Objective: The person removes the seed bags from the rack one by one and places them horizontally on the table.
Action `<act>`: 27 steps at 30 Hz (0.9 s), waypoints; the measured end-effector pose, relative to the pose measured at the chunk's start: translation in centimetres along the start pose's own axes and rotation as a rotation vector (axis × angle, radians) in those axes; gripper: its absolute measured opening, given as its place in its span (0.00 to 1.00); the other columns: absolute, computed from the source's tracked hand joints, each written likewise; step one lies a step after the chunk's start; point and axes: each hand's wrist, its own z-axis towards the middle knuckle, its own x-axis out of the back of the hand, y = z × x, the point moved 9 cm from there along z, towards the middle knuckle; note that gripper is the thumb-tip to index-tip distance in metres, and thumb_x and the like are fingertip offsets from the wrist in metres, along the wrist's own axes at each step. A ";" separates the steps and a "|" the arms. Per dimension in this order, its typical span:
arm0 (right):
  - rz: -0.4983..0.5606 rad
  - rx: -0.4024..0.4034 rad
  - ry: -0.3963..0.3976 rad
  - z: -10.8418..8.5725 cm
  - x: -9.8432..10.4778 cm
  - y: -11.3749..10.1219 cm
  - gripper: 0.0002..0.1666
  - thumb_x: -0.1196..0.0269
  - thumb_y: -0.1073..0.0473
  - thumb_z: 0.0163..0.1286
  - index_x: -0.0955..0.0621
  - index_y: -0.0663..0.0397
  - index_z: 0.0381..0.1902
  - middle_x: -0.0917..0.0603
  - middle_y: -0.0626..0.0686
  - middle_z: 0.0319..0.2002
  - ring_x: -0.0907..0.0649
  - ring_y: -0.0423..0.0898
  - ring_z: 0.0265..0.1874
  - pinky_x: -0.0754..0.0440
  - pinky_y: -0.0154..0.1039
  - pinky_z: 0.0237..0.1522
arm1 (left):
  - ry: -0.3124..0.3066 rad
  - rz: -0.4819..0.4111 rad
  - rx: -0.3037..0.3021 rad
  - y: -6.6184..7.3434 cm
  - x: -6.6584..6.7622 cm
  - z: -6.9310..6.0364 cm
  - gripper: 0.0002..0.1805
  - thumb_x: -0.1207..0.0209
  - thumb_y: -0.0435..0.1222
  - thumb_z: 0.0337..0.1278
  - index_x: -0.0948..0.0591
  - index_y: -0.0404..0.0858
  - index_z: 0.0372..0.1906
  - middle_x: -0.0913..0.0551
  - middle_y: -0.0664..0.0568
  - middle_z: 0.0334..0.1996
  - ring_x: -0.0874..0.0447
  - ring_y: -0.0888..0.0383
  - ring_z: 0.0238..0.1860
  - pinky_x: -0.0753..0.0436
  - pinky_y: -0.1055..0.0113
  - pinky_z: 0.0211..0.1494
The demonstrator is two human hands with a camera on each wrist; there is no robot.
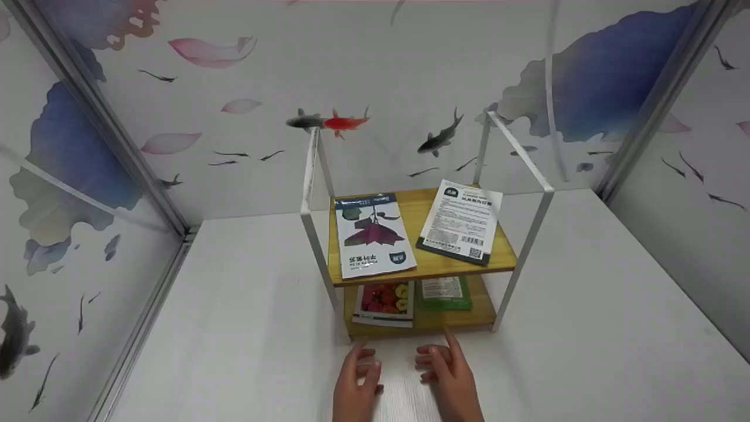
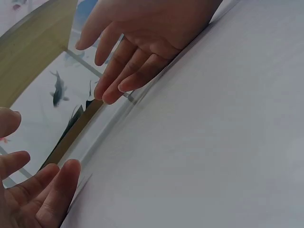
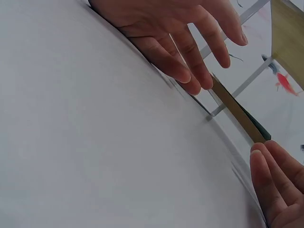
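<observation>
A small two-tier rack with white legs and wooden shelves stands in the head view. Its upper shelf bears a white seed packet with a dark purple leaf picture at left and a text-covered white packet lying tilted at right. On the lower shelf lie a packet with red and yellow flowers and a green packet with a printed label, both partly hidden by the shelf above. Just in front of the rack, my left hand and right hand rest low over the table, apart, fingers loosely bent, holding nothing.
The rack stands towards the back of a white table. Behind it rises a wall panel printed with fish and petals. Similar panels close off both sides, joined by grey metal posts. The rack's raised white side frames flank the upper shelf.
</observation>
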 end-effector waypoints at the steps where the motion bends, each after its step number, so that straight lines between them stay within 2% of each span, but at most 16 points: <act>1: 0.010 0.006 -0.007 0.1 -0.2 0.0 0.37 0.50 0.46 0.67 0.50 0.46 0.69 0.21 0.56 0.43 0.19 0.48 0.37 0.21 0.42 0.33 | -0.001 -0.004 -0.003 0.0 0.1 0.1 0.29 0.45 0.47 0.56 0.36 0.45 0.62 0.28 0.53 0.49 0.25 0.60 0.41 0.21 0.67 0.31; 9: 0.075 -0.023 -0.064 1.1 -2.1 0.3 0.44 0.47 0.44 0.65 0.55 0.53 0.69 0.22 0.56 0.45 0.20 0.50 0.38 0.21 0.43 0.34 | 0.002 0.009 0.021 -0.1 0.1 1.2 0.36 0.45 0.48 0.56 0.43 0.43 0.67 0.29 0.53 0.52 0.25 0.61 0.40 0.22 0.67 0.31; 15: 0.068 -0.055 -0.065 1.8 -2.6 0.5 0.42 0.48 0.44 0.65 0.52 0.53 0.69 0.21 0.55 0.43 0.20 0.50 0.37 0.22 0.43 0.34 | -0.019 0.034 0.019 -0.1 -0.4 1.7 0.39 0.46 0.48 0.56 0.49 0.43 0.69 0.29 0.51 0.54 0.24 0.62 0.34 0.22 0.68 0.28; 18: 0.070 -0.070 -0.076 2.0 -2.8 0.5 0.42 0.48 0.43 0.65 0.52 0.51 0.69 0.20 0.55 0.42 0.21 0.50 0.37 0.22 0.43 0.34 | -0.018 0.037 0.011 -0.1 -0.5 2.0 0.39 0.46 0.47 0.57 0.51 0.43 0.69 0.27 0.50 0.51 0.23 0.61 0.28 0.23 0.66 0.26; 24: 0.066 -0.043 -0.089 2.5 -3.2 0.2 0.41 0.48 0.43 0.65 0.51 0.49 0.69 0.21 0.55 0.41 0.21 0.51 0.36 0.22 0.44 0.34 | -0.013 0.028 -0.003 0.2 -0.5 2.7 0.39 0.46 0.48 0.56 0.54 0.55 0.69 0.26 0.52 0.45 0.25 0.58 0.22 0.24 0.64 0.23; 27: 0.050 -0.028 -0.096 2.6 -3.4 0.1 0.41 0.48 0.43 0.65 0.51 0.49 0.69 0.20 0.55 0.40 0.21 0.51 0.36 0.22 0.44 0.33 | -0.012 0.062 -0.006 0.2 -0.5 2.8 0.41 0.47 0.51 0.56 0.55 0.54 0.69 0.24 0.54 0.41 0.25 0.58 0.20 0.25 0.65 0.22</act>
